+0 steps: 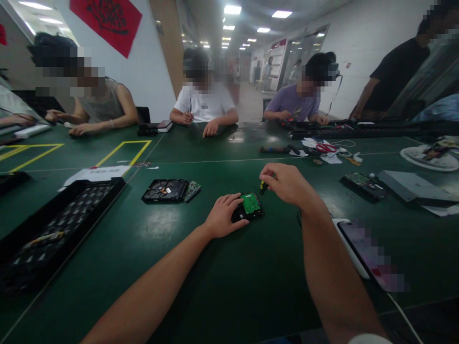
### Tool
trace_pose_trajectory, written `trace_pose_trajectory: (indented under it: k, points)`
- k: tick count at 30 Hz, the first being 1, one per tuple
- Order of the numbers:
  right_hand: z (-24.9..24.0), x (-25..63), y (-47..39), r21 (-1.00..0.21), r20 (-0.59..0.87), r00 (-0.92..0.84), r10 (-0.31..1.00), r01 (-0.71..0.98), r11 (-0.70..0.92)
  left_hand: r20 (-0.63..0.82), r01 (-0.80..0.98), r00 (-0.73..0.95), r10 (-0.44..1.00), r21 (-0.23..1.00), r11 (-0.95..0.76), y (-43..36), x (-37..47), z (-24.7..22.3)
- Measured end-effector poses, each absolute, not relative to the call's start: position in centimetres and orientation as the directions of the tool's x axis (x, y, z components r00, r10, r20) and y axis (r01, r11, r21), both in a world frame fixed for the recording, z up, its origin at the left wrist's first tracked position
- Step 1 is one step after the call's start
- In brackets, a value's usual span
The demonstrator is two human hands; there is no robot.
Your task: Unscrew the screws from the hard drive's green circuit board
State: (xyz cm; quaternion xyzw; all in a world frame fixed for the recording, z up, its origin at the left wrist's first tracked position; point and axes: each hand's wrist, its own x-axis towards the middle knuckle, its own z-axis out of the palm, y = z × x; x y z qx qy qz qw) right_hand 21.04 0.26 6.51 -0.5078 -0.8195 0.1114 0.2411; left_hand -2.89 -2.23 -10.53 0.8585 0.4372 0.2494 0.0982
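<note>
A black hard drive with a green circuit board (251, 203) lies on the dark green table (222, 277). My left hand (225, 215) rests on the drive's left side, with its fingers spread over the edge and top. Just above and to the right, my right hand (281, 180) pinches a small yellow-and-black screwdriver (263, 186), its lower end near the drive's upper right corner. Whether the tip touches anything is too small to tell. To the left sits another drive (165, 190) with a separate circuit board (192, 190) against its right side.
A long black tray (64, 224) stands at the left. At the right lie a phone (373, 253), another drive (364, 185) and a grey metal box (416, 187). Tools, papers and red-handled scissors (326, 148) lie farther back. Several people are across the table.
</note>
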Motion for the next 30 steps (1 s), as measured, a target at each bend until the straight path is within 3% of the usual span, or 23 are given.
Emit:
trace_pose_trajectory:
  k: [9, 18, 24, 30]
  points:
    - [6.6, 21.8, 0.1, -0.404, 0.294, -0.350, 0.890, 0.798, 0.447, 0.330, 0.703, 0.489, 0.807, 0.399, -0.589, -2.2, -2.9, -10.6]
    - [6.1, 21.3, 0.1, -0.471, 0.300, -0.368, 0.880, 0.746, 0.472, 0.331, 0.732, 0.467, 0.820, 0.376, -0.568, -2.2, -2.7, -10.6]
    - [6.3, 21.8, 0.2, -0.401, 0.244, -0.322, 0.915, 0.826, 0.397, 0.324, 0.739, 0.462, 0.826, 0.374, -0.560, -2.3, -2.7, -10.4]
    - [5.9, 22.4, 0.6, -0.392, 0.295, -0.414, 0.861, 0.770, 0.504, 0.323, 0.736, 0.457, 0.829, 0.386, -0.556, -2.2, -2.6, -10.7]
